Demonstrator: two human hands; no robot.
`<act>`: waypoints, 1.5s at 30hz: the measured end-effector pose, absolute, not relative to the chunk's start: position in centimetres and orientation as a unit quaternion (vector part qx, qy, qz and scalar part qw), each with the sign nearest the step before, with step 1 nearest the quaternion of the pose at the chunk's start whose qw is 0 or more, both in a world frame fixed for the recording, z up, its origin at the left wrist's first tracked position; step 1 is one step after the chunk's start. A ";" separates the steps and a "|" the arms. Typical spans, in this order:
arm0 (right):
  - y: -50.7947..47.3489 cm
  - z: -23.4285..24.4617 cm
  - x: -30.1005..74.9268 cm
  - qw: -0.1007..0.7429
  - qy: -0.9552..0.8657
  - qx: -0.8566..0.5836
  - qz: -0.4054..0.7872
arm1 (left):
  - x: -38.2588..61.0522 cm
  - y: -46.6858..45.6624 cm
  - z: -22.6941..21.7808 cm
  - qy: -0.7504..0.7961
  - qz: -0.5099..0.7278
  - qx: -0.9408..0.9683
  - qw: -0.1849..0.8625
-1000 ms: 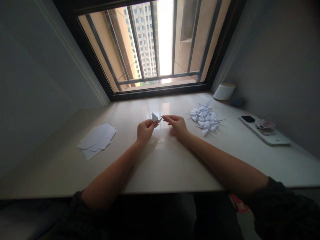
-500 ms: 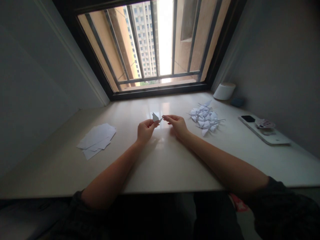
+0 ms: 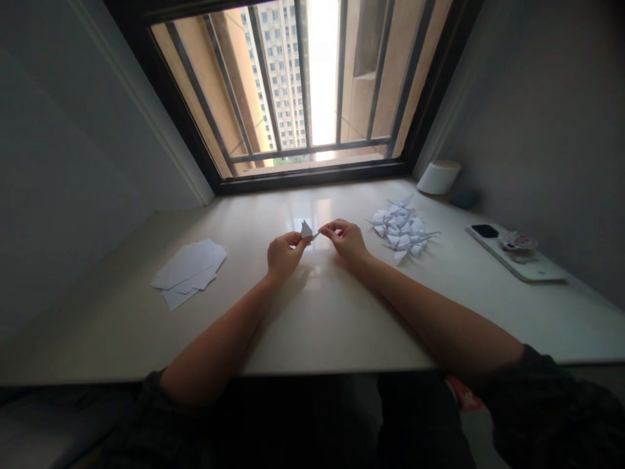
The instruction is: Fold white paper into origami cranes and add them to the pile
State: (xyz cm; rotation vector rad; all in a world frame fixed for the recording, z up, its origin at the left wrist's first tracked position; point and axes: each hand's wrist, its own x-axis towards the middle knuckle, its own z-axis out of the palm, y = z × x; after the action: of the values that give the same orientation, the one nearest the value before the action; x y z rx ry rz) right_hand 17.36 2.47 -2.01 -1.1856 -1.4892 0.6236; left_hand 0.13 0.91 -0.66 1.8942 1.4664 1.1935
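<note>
A small folded white paper crane (image 3: 306, 228) is held between both hands above the middle of the white ledge. My left hand (image 3: 286, 253) pinches its body between thumb and fingers, with a pointed flap standing up. At the right, its thin pointed end is pinched in the fingertips of my right hand (image 3: 346, 240). The fingers cover part of the folds. To the right of my right hand lies a heap of folded paper cranes (image 3: 403, 228). A loose stack of white paper sheets (image 3: 190, 270) rests left of my left hand.
A phone (image 3: 517, 255) with a round grip on its back lies at the right. A white cylindrical object (image 3: 439, 177) and a small dark item (image 3: 464, 198) sit in the back right corner. Behind the ledge (image 3: 312, 326) is a barred window (image 3: 312, 170).
The crane has turned slightly and its upright flap looks narrower. My right fingertips have shifted a little right and stay on the pointed end. The heap and the sheets are unmoved.
</note>
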 end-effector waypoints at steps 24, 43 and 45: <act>2.4 -2.4 17.2 0.572 -0.590 -0.476 0.312 | 0.0 1.5 -1.4 0.502 0.453 0.683 0.278; 2.2 -2.3 17.3 0.548 -0.678 -0.459 0.171 | 0.4 1.5 -1.5 0.444 0.473 0.643 0.406; 2.3 -2.5 17.3 0.564 -0.660 -0.463 0.178 | 0.4 1.5 -1.5 0.447 0.478 0.638 0.406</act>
State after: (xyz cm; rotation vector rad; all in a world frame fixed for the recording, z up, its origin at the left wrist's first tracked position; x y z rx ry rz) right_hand 17.34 2.28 -2.47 -1.0884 -1.5528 0.4196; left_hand 0.41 1.55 -1.51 1.6085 1.1273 1.2060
